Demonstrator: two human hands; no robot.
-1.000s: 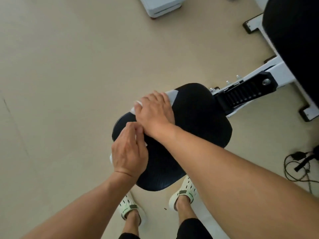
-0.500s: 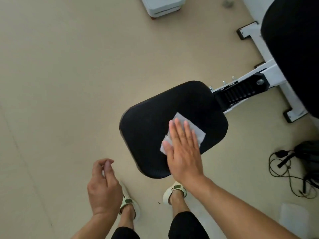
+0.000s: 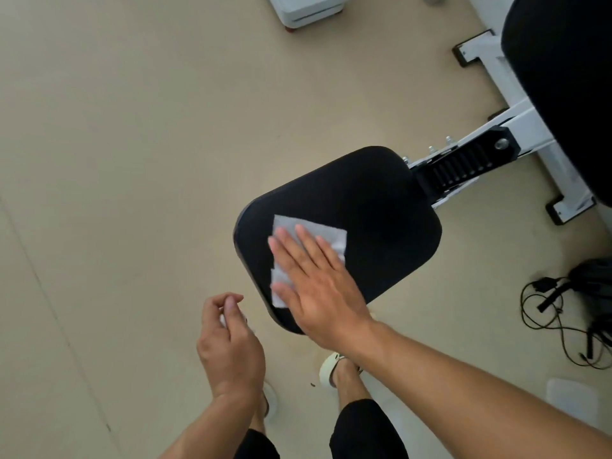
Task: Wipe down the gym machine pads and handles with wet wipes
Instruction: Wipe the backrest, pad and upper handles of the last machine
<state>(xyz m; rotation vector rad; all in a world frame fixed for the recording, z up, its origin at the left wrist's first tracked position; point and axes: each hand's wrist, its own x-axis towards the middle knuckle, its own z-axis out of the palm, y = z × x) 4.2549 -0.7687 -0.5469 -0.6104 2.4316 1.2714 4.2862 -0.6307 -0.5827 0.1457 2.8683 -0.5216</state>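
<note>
The black seat pad [image 3: 381,207] of the gym machine sits in the middle of the view. A white wet wipe [image 3: 298,228] lies spread on its left part. My right hand [image 3: 314,279] lies flat on the wipe with straight fingers and presses it onto the pad near the front left edge. My left hand [image 3: 228,342] hangs off the pad, lower left, above the floor. Its fingers are curled, and thumb and fingertips pinch a small white scrap [image 3: 224,319]. A larger black back pad [image 3: 563,77] fills the upper right corner.
The white machine frame [image 3: 516,124] with a black notched adjuster [image 3: 463,168] runs right from the seat. Black cables and a bag [image 3: 563,313] lie on the beige floor at right. A white box [image 3: 311,6] stands at top. My feet are below the pad.
My left hand has come off the pad and dropped to the lower left. My right hand has flattened on the wipe and slid it from the pad's middle toward its left edge.
</note>
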